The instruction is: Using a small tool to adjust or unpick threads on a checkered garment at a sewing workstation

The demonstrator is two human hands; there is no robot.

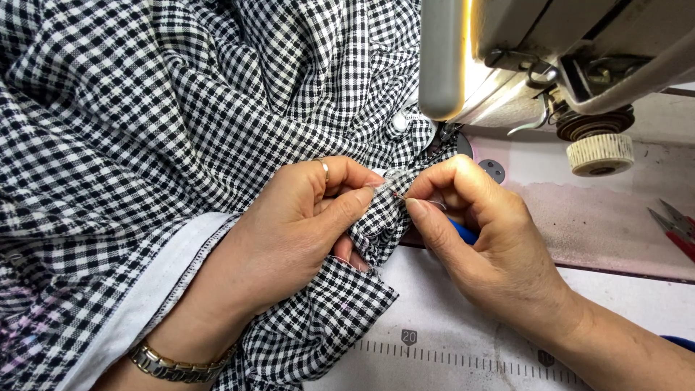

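A black-and-white checked cloth (166, 108) is bunched over the left and middle of the sewing table. My left hand (304, 217), with a ring and a metal wristwatch, pinches a fold of this cloth between thumb and fingers. My right hand (478, 232) holds a small pointed tool with a blue handle (463, 232); its thin metal tip meets the pinched fold just in front of the sewing machine's needle area (445, 134). A white button (399, 123) shows on the cloth near the machine.
The grey sewing machine head (550, 51) hangs over the upper right, with a ribbed cream knob (601, 153). Red-handled snips (677, 230) lie at the right edge. A printed ruler scale (463, 358) runs along the white table front.
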